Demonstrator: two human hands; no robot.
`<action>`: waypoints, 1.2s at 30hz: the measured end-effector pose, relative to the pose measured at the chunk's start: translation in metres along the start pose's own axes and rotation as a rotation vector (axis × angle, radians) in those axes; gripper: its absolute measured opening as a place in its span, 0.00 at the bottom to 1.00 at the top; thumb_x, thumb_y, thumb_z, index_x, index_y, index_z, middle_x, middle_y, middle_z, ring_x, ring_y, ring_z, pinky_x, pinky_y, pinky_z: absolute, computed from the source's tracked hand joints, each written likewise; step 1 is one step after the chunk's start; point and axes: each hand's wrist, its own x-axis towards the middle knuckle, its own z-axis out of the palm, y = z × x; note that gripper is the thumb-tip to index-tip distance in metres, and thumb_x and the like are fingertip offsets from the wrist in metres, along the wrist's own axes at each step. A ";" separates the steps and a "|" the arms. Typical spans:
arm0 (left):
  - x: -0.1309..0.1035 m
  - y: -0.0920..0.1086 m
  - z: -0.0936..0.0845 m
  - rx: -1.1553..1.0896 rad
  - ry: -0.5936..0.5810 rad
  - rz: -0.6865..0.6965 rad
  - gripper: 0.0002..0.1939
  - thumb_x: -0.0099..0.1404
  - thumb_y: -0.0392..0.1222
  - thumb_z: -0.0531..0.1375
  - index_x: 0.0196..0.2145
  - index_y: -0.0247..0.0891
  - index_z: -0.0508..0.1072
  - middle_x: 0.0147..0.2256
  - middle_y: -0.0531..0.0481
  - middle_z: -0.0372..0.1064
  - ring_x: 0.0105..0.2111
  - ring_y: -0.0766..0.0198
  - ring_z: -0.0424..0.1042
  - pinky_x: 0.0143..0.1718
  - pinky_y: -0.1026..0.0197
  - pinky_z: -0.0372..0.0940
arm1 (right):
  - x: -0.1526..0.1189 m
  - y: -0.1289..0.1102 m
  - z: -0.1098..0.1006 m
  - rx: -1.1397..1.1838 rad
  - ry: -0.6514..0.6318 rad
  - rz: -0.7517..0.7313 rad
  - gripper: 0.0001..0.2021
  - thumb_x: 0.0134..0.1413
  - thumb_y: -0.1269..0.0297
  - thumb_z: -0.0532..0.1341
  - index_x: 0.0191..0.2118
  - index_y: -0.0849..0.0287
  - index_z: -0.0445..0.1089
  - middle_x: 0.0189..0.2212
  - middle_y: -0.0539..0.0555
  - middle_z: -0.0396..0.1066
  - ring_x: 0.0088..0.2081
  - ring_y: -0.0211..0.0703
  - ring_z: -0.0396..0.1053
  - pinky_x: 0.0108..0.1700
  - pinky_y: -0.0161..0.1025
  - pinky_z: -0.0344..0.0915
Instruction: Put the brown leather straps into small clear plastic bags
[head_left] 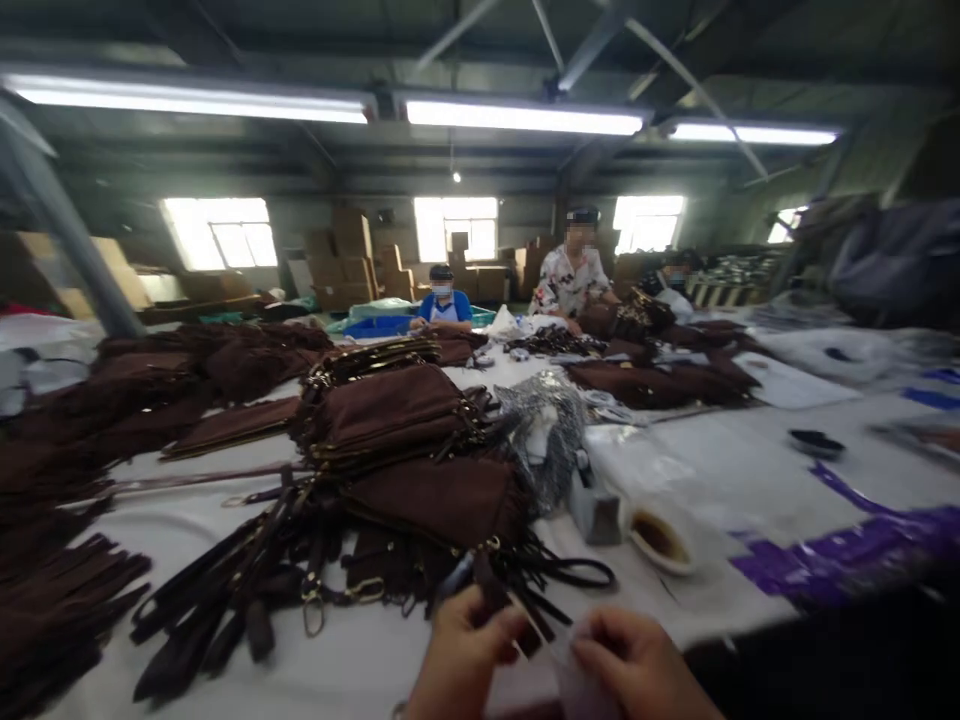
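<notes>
My left hand (469, 645) is closed on a dark brown strap (491, 585) at the bottom centre, just in front of the bag pile. Close to its right, my right hand (637, 655) pinches a thin whitish translucent piece (581, 670). A narrow strip with a pale edge lies between the two hands. Beyond them, brown bags (435, 500) with gold zips are stacked on the white table (315, 670). Dark straps (255, 570) with gold clasps spread out to the left of my hands.
A grey block (594, 505) and a bowl-like container (660, 540) with brown residue stand right of the bags. Purple plastic (855, 560) lies at the right edge. More brown pieces (67, 590) cover the left side. Several people work across the table.
</notes>
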 end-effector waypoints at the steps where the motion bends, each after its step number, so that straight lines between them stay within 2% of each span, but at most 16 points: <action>1: 0.004 0.000 0.000 -0.057 0.042 0.038 0.15 0.56 0.50 0.66 0.33 0.34 0.76 0.30 0.48 0.73 0.29 0.65 0.68 0.30 0.63 0.61 | 0.000 0.003 0.000 0.033 -0.008 0.008 0.08 0.48 0.63 0.63 0.23 0.60 0.71 0.21 0.49 0.69 0.27 0.40 0.65 0.29 0.36 0.60; 5: 0.010 0.004 0.007 -0.126 0.144 0.045 0.19 0.52 0.52 0.68 0.36 0.34 0.77 0.29 0.48 0.72 0.26 0.68 0.65 0.28 0.65 0.58 | -0.002 0.003 0.000 0.124 0.005 0.044 0.08 0.46 0.63 0.63 0.23 0.62 0.69 0.19 0.47 0.65 0.24 0.35 0.60 0.26 0.33 0.55; 9: 0.004 0.012 0.022 -0.040 0.136 0.051 0.17 0.52 0.52 0.67 0.30 0.33 0.78 0.21 0.53 0.67 0.21 0.70 0.58 0.24 0.66 0.55 | -0.005 -0.002 0.004 0.143 0.014 0.054 0.08 0.46 0.63 0.63 0.24 0.63 0.70 0.18 0.47 0.66 0.23 0.35 0.59 0.26 0.32 0.54; 12: 0.003 0.011 0.029 0.038 0.119 0.054 0.16 0.51 0.51 0.68 0.28 0.33 0.78 0.19 0.53 0.66 0.21 0.69 0.57 0.24 0.65 0.55 | -0.005 -0.003 0.006 0.142 0.021 0.037 0.08 0.47 0.63 0.62 0.24 0.63 0.71 0.18 0.48 0.66 0.23 0.35 0.59 0.26 0.32 0.54; 18: 0.011 0.001 0.026 0.113 0.210 0.094 0.16 0.51 0.51 0.68 0.31 0.35 0.79 0.22 0.52 0.70 0.23 0.67 0.60 0.26 0.65 0.56 | -0.006 0.001 0.007 0.215 -0.044 0.046 0.10 0.48 0.61 0.64 0.26 0.64 0.73 0.21 0.50 0.69 0.24 0.37 0.62 0.27 0.33 0.57; 22: 0.009 0.005 0.026 0.144 0.215 0.116 0.15 0.52 0.51 0.67 0.29 0.35 0.78 0.20 0.54 0.67 0.23 0.68 0.59 0.25 0.65 0.55 | -0.005 0.007 0.007 0.196 -0.009 0.033 0.09 0.48 0.61 0.64 0.26 0.63 0.73 0.21 0.50 0.69 0.25 0.37 0.62 0.27 0.33 0.57; 24: 0.005 0.009 0.027 0.107 0.175 0.106 0.14 0.53 0.51 0.67 0.27 0.35 0.77 0.21 0.54 0.68 0.23 0.68 0.60 0.26 0.65 0.57 | -0.003 0.009 0.007 0.190 0.014 0.039 0.10 0.48 0.61 0.63 0.26 0.63 0.72 0.21 0.50 0.69 0.25 0.37 0.63 0.27 0.33 0.58; 27: 0.001 0.011 0.028 0.093 0.004 0.124 0.11 0.54 0.47 0.67 0.28 0.36 0.77 0.25 0.51 0.72 0.27 0.65 0.66 0.31 0.64 0.61 | 0.001 0.008 0.007 0.169 0.036 0.040 0.10 0.48 0.60 0.64 0.25 0.63 0.72 0.21 0.51 0.71 0.25 0.38 0.64 0.28 0.33 0.59; 29: 0.001 0.007 0.028 0.146 -0.059 0.168 0.09 0.54 0.44 0.67 0.31 0.37 0.78 0.30 0.50 0.74 0.32 0.61 0.69 0.36 0.62 0.63 | 0.002 0.006 0.007 0.143 0.044 0.036 0.11 0.48 0.60 0.64 0.25 0.63 0.72 0.22 0.52 0.72 0.26 0.39 0.65 0.28 0.34 0.59; 31: 0.004 0.002 0.028 0.193 -0.026 0.201 0.09 0.54 0.44 0.67 0.32 0.38 0.78 0.32 0.49 0.75 0.34 0.60 0.71 0.37 0.62 0.65 | 0.001 0.002 0.008 0.138 0.032 0.042 0.11 0.48 0.59 0.64 0.25 0.63 0.72 0.22 0.52 0.71 0.25 0.39 0.65 0.27 0.34 0.58; 36: 0.014 -0.007 0.024 0.243 0.137 0.236 0.11 0.56 0.47 0.64 0.31 0.37 0.78 0.31 0.46 0.76 0.32 0.58 0.72 0.35 0.61 0.66 | -0.006 -0.001 0.012 0.165 -0.014 0.067 0.10 0.48 0.61 0.63 0.24 0.63 0.69 0.19 0.49 0.67 0.23 0.36 0.61 0.25 0.32 0.55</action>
